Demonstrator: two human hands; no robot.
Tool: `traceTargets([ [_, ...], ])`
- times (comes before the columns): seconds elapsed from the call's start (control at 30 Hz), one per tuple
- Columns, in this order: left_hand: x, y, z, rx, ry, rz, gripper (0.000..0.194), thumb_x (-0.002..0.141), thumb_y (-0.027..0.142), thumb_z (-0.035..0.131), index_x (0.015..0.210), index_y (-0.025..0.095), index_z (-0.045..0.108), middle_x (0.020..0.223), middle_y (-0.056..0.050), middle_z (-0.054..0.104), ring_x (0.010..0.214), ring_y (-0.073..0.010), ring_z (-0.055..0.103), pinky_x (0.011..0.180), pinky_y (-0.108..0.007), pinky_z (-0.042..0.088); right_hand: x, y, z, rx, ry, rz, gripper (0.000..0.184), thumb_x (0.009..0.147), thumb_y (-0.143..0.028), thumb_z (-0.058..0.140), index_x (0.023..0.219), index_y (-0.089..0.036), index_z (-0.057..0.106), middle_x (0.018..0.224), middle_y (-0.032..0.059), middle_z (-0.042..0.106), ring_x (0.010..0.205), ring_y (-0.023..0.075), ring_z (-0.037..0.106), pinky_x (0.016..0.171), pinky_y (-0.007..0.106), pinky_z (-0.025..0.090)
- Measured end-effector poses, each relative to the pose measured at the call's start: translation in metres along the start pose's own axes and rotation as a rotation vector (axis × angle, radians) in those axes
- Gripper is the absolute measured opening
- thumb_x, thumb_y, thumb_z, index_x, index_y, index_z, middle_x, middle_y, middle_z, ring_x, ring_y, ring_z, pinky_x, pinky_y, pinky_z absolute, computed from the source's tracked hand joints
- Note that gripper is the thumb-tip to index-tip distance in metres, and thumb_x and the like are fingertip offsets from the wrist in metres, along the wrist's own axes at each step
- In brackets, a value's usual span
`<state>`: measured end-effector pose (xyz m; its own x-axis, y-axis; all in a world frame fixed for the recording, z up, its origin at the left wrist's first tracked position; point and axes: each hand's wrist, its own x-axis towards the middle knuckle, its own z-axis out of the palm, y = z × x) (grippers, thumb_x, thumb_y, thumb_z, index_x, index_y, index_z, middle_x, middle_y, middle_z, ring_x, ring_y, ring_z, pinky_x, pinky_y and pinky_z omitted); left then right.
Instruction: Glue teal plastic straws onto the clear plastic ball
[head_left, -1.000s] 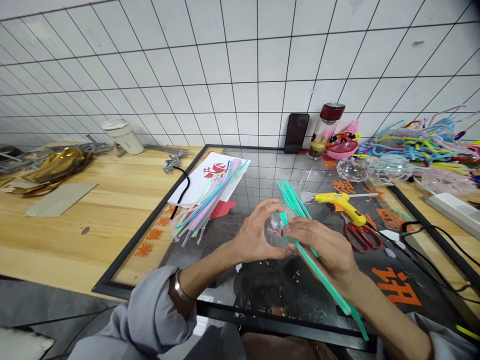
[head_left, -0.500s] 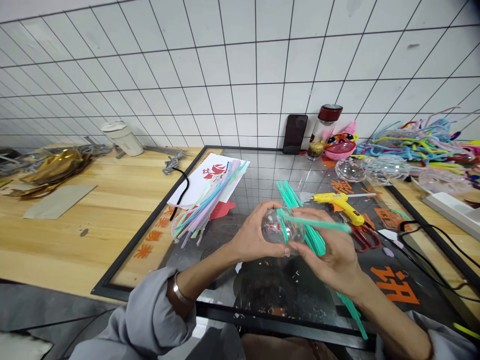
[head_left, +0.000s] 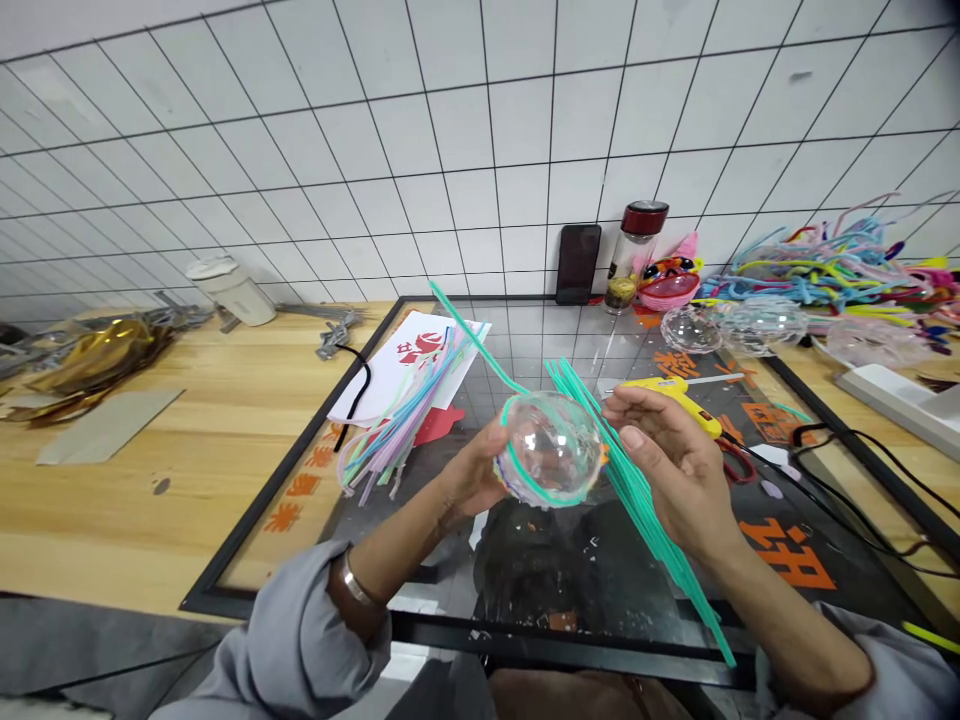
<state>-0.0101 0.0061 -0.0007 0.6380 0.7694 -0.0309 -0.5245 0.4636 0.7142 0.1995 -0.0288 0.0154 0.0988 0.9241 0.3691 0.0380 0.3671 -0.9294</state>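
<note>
My left hand [head_left: 478, 472] grips a clear plastic ball [head_left: 559, 450] by its left side, above the glass panel. A green pipe cleaner [head_left: 480, 345] curves along the ball's left and lower edge, with a free end sticking up to the upper left. Small colored bits show at the ball's rim. Just right of the ball, my right hand [head_left: 675, 470] is open with its fingers loosely bent, holding nothing. Beneath it lies a bundle of green pipe cleaners [head_left: 652, 530]. A yellow glue gun [head_left: 697, 408] rests behind the right hand, partly hidden by it.
Pastel pipe cleaners [head_left: 412, 410] lie over white paper [head_left: 375, 375]. A phone [head_left: 578, 264] and a red-lidded bottle [head_left: 634, 255] stand by the wall. Clear domes [head_left: 765, 325] and a colorful pipe-cleaner heap [head_left: 832, 260] sit right. Red-handled scissors [head_left: 739, 463] and black cables [head_left: 840, 510] lie nearby.
The ball has turned, and the pipe cleaner's free end now points up-left instead of right. My right hand has come off the ball and opened; my left still holds it.
</note>
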Motion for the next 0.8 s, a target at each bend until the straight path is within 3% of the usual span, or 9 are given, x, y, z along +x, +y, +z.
traceTargets([
  [0.13, -0.0007, 0.0060, 0.0023, -0.151, 0.029, 0.000, 0.060, 0.058, 0.053, 0.083, 0.101, 0.018, 0.062, 0.115, -0.011, 0.068, 0.125, -0.0418, 0.056, 0.105, -0.059, 0.042, 0.0003, 0.0002, 0.0028, 0.027, 0.023, 0.099, 0.030, 0.083, -0.045, 0.068, 0.107, -0.026, 0.068, 0.102, 0.0044, 0.069, 0.095, 0.0183, 0.064, 0.088, 0.035, 0.053],
  [0.27, 0.0003, 0.0086, 0.0052, -0.167, 0.075, -0.002, 0.068, 0.056, 0.059, 0.083, 0.107, 0.020, 0.060, 0.121, -0.012, 0.065, 0.121, -0.0437, 0.058, 0.091, -0.056, 0.053, -0.0006, 0.0015, 0.0048, 0.002, -0.033, 0.135, 0.032, 0.084, -0.049, 0.066, 0.105, -0.024, 0.069, 0.099, 0.0046, 0.071, 0.093, 0.0184, 0.065, 0.084, 0.033, 0.054],
  [0.43, 0.0043, 0.0075, 0.0057, -0.155, 0.112, 0.031, 0.062, 0.062, 0.060, 0.079, 0.106, 0.020, 0.061, 0.113, -0.012, 0.068, 0.103, -0.0381, 0.067, 0.067, -0.042, 0.059, -0.0033, 0.0027, 0.0052, -0.107, -0.117, 0.052, 0.027, 0.088, -0.043, 0.062, 0.106, -0.023, 0.069, 0.103, 0.0050, 0.070, 0.092, 0.0180, 0.066, 0.083, 0.033, 0.053],
  [0.57, 0.0068, 0.0087, 0.0083, -0.138, 0.136, 0.022, 0.057, 0.063, 0.058, 0.080, 0.102, 0.019, 0.063, 0.107, -0.010, 0.070, 0.094, -0.0324, 0.069, 0.067, -0.042, 0.059, -0.0052, 0.0033, 0.0054, -0.225, -0.136, -0.056, 0.021, 0.091, -0.037, 0.059, 0.105, -0.023, 0.068, 0.100, 0.0042, 0.068, 0.092, 0.0171, 0.064, 0.083, 0.031, 0.052],
  [0.8, 0.0071, 0.0071, 0.0074, -0.053, 0.232, 0.030, 0.060, 0.067, 0.060, 0.075, 0.107, 0.019, 0.059, 0.110, -0.012, 0.070, 0.097, -0.0336, 0.068, 0.070, -0.044, 0.058, -0.0059, 0.0072, 0.0065, -0.291, -0.122, -0.122, 0.016, 0.092, -0.033, 0.058, 0.098, -0.022, 0.069, 0.091, 0.0023, 0.067, 0.085, 0.0151, 0.063, 0.078, 0.028, 0.051],
])
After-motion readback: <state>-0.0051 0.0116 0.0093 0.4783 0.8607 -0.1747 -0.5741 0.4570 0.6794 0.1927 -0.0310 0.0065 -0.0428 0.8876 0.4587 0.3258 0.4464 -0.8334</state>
